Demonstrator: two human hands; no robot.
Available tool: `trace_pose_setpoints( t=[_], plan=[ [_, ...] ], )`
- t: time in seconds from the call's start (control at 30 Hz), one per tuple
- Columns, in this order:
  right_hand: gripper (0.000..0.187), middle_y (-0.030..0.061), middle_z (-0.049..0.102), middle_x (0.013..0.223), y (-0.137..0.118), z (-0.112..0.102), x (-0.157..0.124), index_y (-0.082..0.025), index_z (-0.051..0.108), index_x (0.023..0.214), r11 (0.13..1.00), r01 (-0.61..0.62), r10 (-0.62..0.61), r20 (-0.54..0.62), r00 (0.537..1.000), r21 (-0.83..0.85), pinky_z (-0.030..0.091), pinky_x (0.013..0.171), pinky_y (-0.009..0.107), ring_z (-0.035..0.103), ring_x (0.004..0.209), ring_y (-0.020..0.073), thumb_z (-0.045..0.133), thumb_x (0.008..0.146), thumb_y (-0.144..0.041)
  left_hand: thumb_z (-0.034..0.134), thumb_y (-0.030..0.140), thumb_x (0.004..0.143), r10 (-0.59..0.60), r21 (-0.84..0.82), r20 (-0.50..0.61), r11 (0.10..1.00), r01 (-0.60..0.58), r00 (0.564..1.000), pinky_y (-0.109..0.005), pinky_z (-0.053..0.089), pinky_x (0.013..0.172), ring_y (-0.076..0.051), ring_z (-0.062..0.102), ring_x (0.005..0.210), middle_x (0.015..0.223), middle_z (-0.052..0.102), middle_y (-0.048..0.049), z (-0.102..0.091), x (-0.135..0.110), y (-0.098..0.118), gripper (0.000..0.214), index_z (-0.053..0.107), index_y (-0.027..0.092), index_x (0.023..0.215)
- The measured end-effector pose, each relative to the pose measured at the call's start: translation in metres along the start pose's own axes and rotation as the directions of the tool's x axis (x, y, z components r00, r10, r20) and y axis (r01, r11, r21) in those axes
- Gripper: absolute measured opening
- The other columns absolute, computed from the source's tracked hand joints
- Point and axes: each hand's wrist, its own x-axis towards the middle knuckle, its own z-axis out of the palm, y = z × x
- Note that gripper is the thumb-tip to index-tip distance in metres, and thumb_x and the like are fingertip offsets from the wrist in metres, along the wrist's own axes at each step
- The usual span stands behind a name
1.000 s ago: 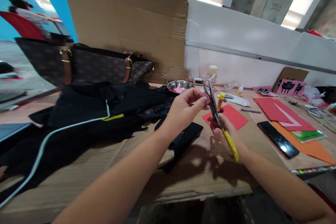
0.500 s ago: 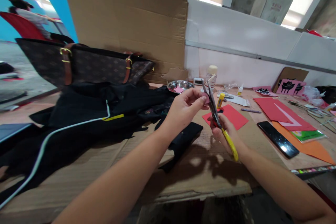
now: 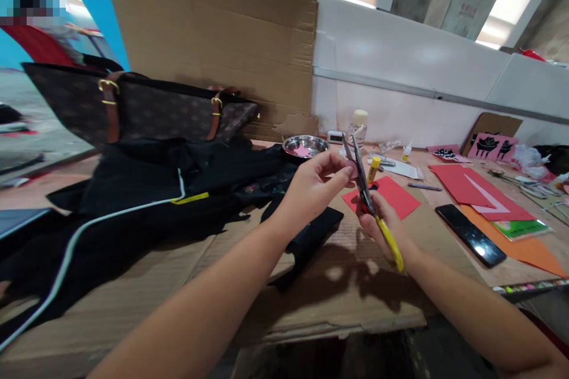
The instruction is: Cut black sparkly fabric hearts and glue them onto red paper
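My right hand [image 3: 381, 222] grips yellow-handled scissors [image 3: 365, 189], their blades parted and pointing up and away. My left hand [image 3: 311, 186] pinches a small pink paper piece [image 3: 351, 169] at its fingertips, right against the blades. Both hands hover above the cardboard-covered table [image 3: 338, 284]. A red paper sheet [image 3: 393, 195] lies flat just beyond the scissors. Most of the pink piece is hidden by my fingers and the blades.
A black garment [image 3: 155, 201] and a patterned brown bag [image 3: 146, 112] fill the left. A steel bowl [image 3: 306, 145], glue stick [image 3: 374, 169], bottle [image 3: 358, 125], phone [image 3: 471, 235], and red and orange sheets [image 3: 489, 198] lie right. A cardboard panel [image 3: 213, 29] stands behind.
Hardly anything differs: the scissors and my left fingertips have shifted only slightly, and the view has drifted a little.
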Motion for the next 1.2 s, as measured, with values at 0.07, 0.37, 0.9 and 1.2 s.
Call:
trace_pose_setpoints(
  t=[0.07, 0.37, 0.9, 1.2],
  plan=[
    [0.054, -0.0034, 0.043, 0.078, -0.0004, -0.0002, 0.0001, -0.022, 0.052, 0.109, 1.0, 0.007, -0.007, 0.002, 1.0, -0.009, 0.032, 0.056, 0.027, 0.036, 0.062, 0.0117, 0.062, 0.087, -0.07, 0.078, 0.042, 0.074, 0.003, 0.005, 0.002, 1.0, -0.003, 1.0, -0.031, 0.062, 0.074, -0.014, 0.067, 0.071, 0.075, 0.066, 0.0017, 0.0001, -0.0001, 0.0, 0.03, 0.059, 0.018, 0.076],
    [0.058, -0.0026, 0.044, 0.08, 0.001, 0.0002, -0.0003, -0.022, 0.052, 0.11, 1.0, -0.003, 0.002, -0.009, 1.0, -0.006, 0.032, 0.056, 0.027, 0.037, 0.063, 0.0123, 0.061, 0.085, -0.074, 0.075, 0.04, 0.077, 0.023, 0.019, 0.028, 1.0, -0.023, 0.999, -0.032, 0.062, 0.076, -0.014, 0.067, 0.072, 0.076, 0.065, 0.0016, -0.0007, -0.0002, -0.0001, 0.027, 0.059, 0.019, 0.077],
    [0.06, -0.0027, 0.045, 0.078, 0.0, -0.001, -0.0002, -0.021, 0.053, 0.107, 0.999, -0.008, 0.008, -0.019, 1.0, -0.035, 0.031, 0.054, 0.027, 0.037, 0.062, 0.0119, 0.061, 0.084, -0.076, 0.075, 0.04, 0.076, 0.002, 0.028, 0.026, 1.0, -0.003, 1.0, -0.03, 0.061, 0.076, -0.013, 0.067, 0.072, 0.076, 0.065, 0.0021, -0.0026, 0.0007, 0.0003, 0.026, 0.059, 0.019, 0.076],
    [0.057, -0.0032, 0.046, 0.076, -0.0012, -0.001, -0.0002, -0.022, 0.055, 0.106, 0.999, -0.023, 0.022, -0.04, 0.999, -0.037, 0.031, 0.054, 0.026, 0.037, 0.061, 0.0118, 0.064, 0.084, -0.073, 0.076, 0.036, 0.076, 0.018, 0.003, 0.042, 1.0, -0.018, 0.999, -0.03, 0.061, 0.076, -0.013, 0.066, 0.072, 0.077, 0.065, 0.0024, -0.0023, 0.0009, 0.0031, 0.025, 0.058, 0.019, 0.076]
  ],
)
